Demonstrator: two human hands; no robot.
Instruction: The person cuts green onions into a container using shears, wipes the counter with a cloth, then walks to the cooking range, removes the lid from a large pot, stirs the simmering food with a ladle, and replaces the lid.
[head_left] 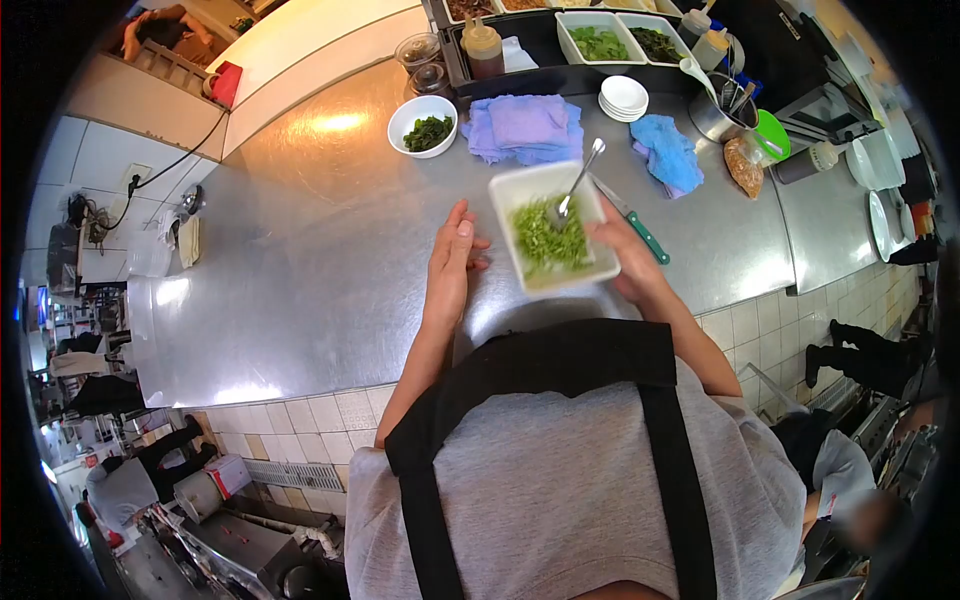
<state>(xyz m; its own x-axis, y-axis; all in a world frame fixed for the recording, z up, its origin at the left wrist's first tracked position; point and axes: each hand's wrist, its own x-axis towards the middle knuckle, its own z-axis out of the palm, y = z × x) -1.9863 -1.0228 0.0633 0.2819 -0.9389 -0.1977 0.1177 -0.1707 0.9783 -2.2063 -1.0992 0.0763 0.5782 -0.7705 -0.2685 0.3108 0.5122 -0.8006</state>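
Observation:
My right hand [628, 258] grips the right side of a white rectangular container [508, 262], held tilted above the counter. Chopped greens [545, 240], like scallions, fill it, and a metal spoon [578, 185] stands in them. To the left of the container, my left hand [456, 252] is open and holds nothing, its fingers apart from the container. A knife with a green handle [648, 238] lies on the counter just beyond my right hand. Farther back sits a white bowl [397, 122] with dark leafy greens [428, 133].
Folded purple cloths [525, 128], stacked small white dishes [624, 97] and a blue cloth [667, 150] lie along the back of the steel counter [300, 270]. Behind are trays of greens [600, 43] and squeeze bottles [485, 48]. A co-worker [840, 465] stands at the right.

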